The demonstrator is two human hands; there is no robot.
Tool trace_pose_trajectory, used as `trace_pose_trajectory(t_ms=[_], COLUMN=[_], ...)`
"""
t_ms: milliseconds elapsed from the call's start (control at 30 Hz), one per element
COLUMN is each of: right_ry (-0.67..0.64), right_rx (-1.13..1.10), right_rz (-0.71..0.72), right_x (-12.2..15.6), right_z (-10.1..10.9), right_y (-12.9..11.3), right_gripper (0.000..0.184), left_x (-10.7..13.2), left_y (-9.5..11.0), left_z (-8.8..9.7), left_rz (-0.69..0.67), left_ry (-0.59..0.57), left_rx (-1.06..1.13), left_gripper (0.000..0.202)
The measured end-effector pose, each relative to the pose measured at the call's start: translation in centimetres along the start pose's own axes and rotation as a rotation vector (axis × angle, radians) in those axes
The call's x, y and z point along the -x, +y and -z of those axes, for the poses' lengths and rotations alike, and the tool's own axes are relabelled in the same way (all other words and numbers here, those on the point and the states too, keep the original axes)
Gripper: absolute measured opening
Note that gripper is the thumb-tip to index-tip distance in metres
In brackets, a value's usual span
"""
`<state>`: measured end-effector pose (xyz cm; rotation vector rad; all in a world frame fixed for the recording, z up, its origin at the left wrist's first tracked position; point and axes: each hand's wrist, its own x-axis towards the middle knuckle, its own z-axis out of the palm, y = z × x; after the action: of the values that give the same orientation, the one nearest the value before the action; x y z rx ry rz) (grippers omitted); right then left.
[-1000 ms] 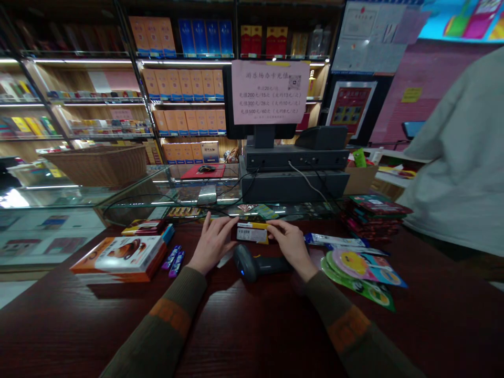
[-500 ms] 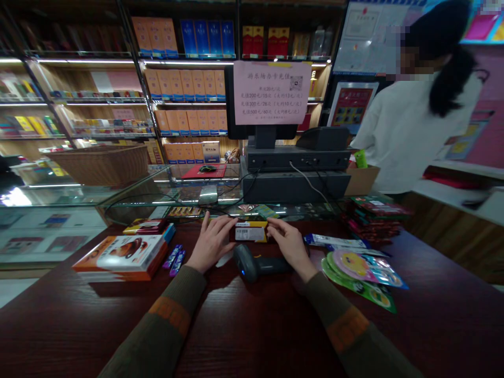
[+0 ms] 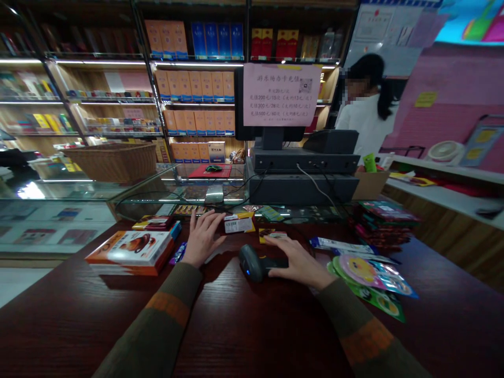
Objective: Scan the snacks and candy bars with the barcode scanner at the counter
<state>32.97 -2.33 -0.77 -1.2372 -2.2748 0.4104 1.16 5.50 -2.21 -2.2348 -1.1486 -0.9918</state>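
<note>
My left hand [image 3: 205,239] has its fingers spread, with the fingertips at the left end of a small yellow box [image 3: 239,223] that shows a white label and barcode. My right hand [image 3: 301,262] reaches over the handle of a dark barcode scanner [image 3: 252,263], thumb and fingers apart on either side of it. Whether it touches the handle I cannot tell. The scanner lies on the dark wooden counter [image 3: 236,331] with a blue light lit. Just beyond my right fingertips lies another small yellow packet [image 3: 268,235], partly covered by them.
Orange-and-white boxes [image 3: 129,249] and a purple packet [image 3: 179,253] lie left. On the right are round-topped blister packs [image 3: 358,270], blue-white packets [image 3: 342,245] and stacked dark red packs [image 3: 384,223]. Behind stand a cash register [image 3: 303,186], a wicker basket [image 3: 114,161] and a person [image 3: 366,115].
My right hand has left the yellow box and come back over the scanner handle. The box has shifted left, and a second yellow packet now shows. The person behind has moved farther off.
</note>
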Motion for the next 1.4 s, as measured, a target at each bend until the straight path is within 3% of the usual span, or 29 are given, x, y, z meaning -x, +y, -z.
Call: trace_pose_trajectory(t_ms=[67,167,433,567,933,1400], right_ry=[-0.093,-0.163,-0.120,-0.103,0.129,0.143], right_rx=[0.041,0.077,0.100,0.128,0.157,0.118], right_rz=[-0.004,-0.007,0.016,0.048,0.159,0.177], right_x=[0.1,0.0,0.0,0.0,-0.4,-0.5], right_z=[-0.2,-0.4,-1.3,-1.4,-0.9,-0.7], right_y=[-0.3,-0.7,-0.7,-0.6,-2.0,-2.5], right_gripper=[0.092,0.090,0.049,0.039,0.049,0.041], left_x=[0.2,0.4,0.7,0.7,0.6,0.7], left_y=[-0.4,-0.9,-1.5,-1.6,-0.6,-0.6], left_z=[0.1,0.2,0.0,0.0,-0.1,-0.1], left_rz=[0.014,0.035,0.040,0.041,0.044,0.032], left_ry=[0.000,0.012,0.050,0.048,0.026,0.023], left_rx=[-0.009,-0.036,-0.035,-0.038,-0.031,-0.031], left_gripper=[0.059,0.059,0.060,0.061,0.062,0.061])
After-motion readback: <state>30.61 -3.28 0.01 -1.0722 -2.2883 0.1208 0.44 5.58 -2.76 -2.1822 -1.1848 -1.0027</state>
